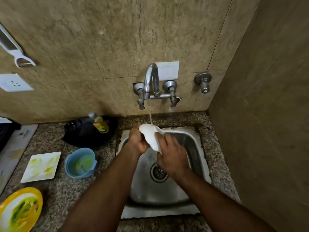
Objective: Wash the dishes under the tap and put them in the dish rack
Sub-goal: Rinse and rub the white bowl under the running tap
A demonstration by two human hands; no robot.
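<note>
White dish gripped by both hands under tap — blue bowl, soiled plates wait beside sink.

We look down into a corner where two walls of mottled tan stone tile meet, the right-hand wall darker and in shadow. Thin grout lines cross the tiles at slants. On the back wall we see a white switch plate, a white socket plate at the far left, a white hanging peeler above it, and a round metal valve near the corner. Below runs a speckled granite counter. The light is dim and warm.
</note>
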